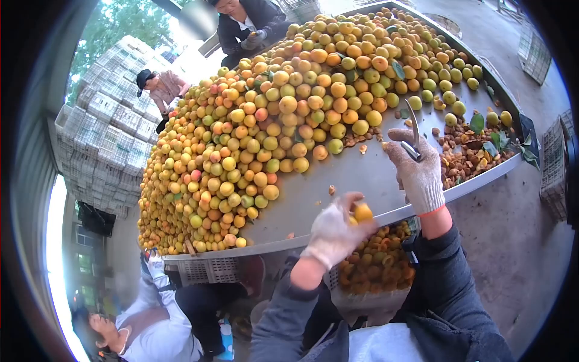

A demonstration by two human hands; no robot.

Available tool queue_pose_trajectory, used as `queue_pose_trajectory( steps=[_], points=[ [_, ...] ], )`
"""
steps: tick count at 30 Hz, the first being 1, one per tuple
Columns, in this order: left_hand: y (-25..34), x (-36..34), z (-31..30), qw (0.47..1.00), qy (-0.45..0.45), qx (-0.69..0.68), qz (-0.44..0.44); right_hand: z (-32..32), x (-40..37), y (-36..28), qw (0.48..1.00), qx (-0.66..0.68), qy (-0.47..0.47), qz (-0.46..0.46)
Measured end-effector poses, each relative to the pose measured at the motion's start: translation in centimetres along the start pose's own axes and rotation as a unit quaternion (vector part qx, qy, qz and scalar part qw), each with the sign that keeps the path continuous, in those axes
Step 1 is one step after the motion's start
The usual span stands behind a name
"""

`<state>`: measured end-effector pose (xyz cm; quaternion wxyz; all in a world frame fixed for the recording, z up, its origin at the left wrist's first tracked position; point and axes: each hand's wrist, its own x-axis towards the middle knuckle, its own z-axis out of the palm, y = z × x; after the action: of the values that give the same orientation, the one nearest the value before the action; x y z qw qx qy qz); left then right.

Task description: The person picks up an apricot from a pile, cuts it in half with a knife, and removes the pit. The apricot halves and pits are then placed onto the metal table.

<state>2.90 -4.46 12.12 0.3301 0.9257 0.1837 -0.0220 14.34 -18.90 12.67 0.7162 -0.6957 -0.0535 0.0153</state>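
My left hand (339, 232), in a white knit glove and blurred by motion, holds an orange-yellow apricot (362, 212) between thumb and fingers. It is over the table's front edge, just above a crate of cut apricots (377, 265). My right hand (417, 172), also gloved, is raised above the front of the metal table (313, 199). Its fingers are closed around a small curved knife (414, 123) with the blade pointing up and away. A large heap of whole apricots (289, 102) covers much of the table beyond both hands.
Apricot pits and scraps (467, 154) lie at the table's right end, inside its raised rim. A co-worker (151, 320) sits at the left; two other people (163, 90) work along the far side. Stacked crates (108, 120) stand behind, with more crates (555, 163) at right.
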Motion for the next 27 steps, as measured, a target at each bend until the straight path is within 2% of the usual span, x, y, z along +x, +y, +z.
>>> queue_pose_trajectory(
  steps=[2, 3, 4, 5, 6, 7, 8, 9, 11, 12, 14, 15, 17, 18, 19, 21, 22, 23, 24, 25, 26, 27],
  points=[
    [-1.3, -1.9, -1.1, 0.99, 0.018, -0.022, 0.137, 0.4, -0.2, -0.1, 1.0, 0.01, -0.016, 0.018],
    [-3.2, -1.3, -2.0, 0.992, 0.062, 0.036, 0.099, 0.5, -0.4, -0.5, 1.0, 0.01, -0.017, 0.019],
    [-6.3, -0.1, -2.7, 0.988, 0.103, 0.094, 0.062, 0.2, -0.7, -1.2, 0.995, 0.051, -0.041, 0.075],
    [-9.9, 1.5, -3.1, 0.981, 0.158, -0.111, 0.007, 0.1, -0.8, -1.7, 0.985, 0.091, -0.064, 0.13],
    [-11.9, 2.8, -4.4, 0.965, 0.194, -0.16, -0.07, 0.1, -0.6, -1.4, 0.986, 0.089, -0.061, 0.127],
    [-13.7, 4.1, -5.8, 0.97, 0.2, -0.085, -0.113, -0.1, -0.3, -1.0, 0.975, 0.155, -0.065, 0.142],
    [-15.7, 5.6, -6.9, 0.967, 0.172, 0.092, -0.166, -0.1, -0.1, -0.7, 0.96, 0.22, -0.07, 0.157],
    [-18.5, 7.0, -6.8, 0.961, 0.167, 0.138, -0.17, 0.0, 0.1, -0.7, 0.961, 0.217, -0.068, 0.156],
    [-17.0, 8.0, -6.8, 0.934, 0.075, 0.281, -0.206, 0.0, 0.2, -0.7, 0.965, 0.215, -0.06, 0.137],
    [-18.0, 8.8, -6.3, 0.936, 0.071, 0.279, -0.203, 0.2, 0.2, -0.6, 0.967, 0.213, -0.055, 0.132],
    [-19.3, 10.3, -5.5, 0.898, 0.08, 0.393, -0.181, 0.6, -0.1, -0.9, 0.969, 0.192, -0.062, 0.141],
    [-19.8, 10.6, -5.2, 0.899, 0.081, 0.393, -0.175, 0.9, -0.2, -1.2, 0.97, 0.177, -0.074, 0.146],
    [-17.7, 9.8, -5.7, 0.872, 0.061, 0.452, -0.179, 1.4, -0.7, -1.7, 0.974, 0.135, -0.1, 0.154],
    [-17.4, 9.7, -5.7, 0.873, 0.023, 0.442, -0.205, 1.8, -0.9, -1.7, 0.972, 0.132, -0.11, 0.158],
    [-17.1, 9.3, -6.0, 0.872, 0.027, 0.443, -0.204, 2.2, -1.1, -1.6, 0.971, 0.129, -0.121, 0.162],
    [-16.5, 7.9, -6.3, 0.944, 0.001, 0.261, -0.201, 2.8, -1.6, -1.6, 0.966, 0.124, -0.135, 0.182],
    [-15.6, 6.7, -6.4, 0.976, 0.014, 0.079, -0.205, 3.1, -1.8, -1.7, 0.963, 0.118, -0.139, 0.198],
    [-15.8, 5.8, -6.0, 0.976, 0.011, 0.079, -0.202, 3.2, -2.0, -1.1, 0.961, 0.129, -0.161, 0.187],
    [-16.2, 4.8, -5.5, 0.96, 0.032, -0.232, -0.156, 3.5, -2.2, -0.7, 0.958, 0.119, -0.175, 0.193],
    [-16.3, 4.3, -5.2, 0.847, 0.049, -0.52, -0.096, 3.8, -2.4, -0.6, 0.955, 0.11, -0.19, 0.2],
    [-14.8, 3.6, -5.2, 0.847, 0.045, -0.52, -0.097, 4.0, -2.8, -0.7, 0.955, 0.109, -0.187, 0.202],
    [-13.0, 2.5, -5.1, 0.778, 0.011, -0.628, -0.02, 4.2, -3.1, -0.9, 0.95, 0.081, -0.219, 0.206]
  ],
)
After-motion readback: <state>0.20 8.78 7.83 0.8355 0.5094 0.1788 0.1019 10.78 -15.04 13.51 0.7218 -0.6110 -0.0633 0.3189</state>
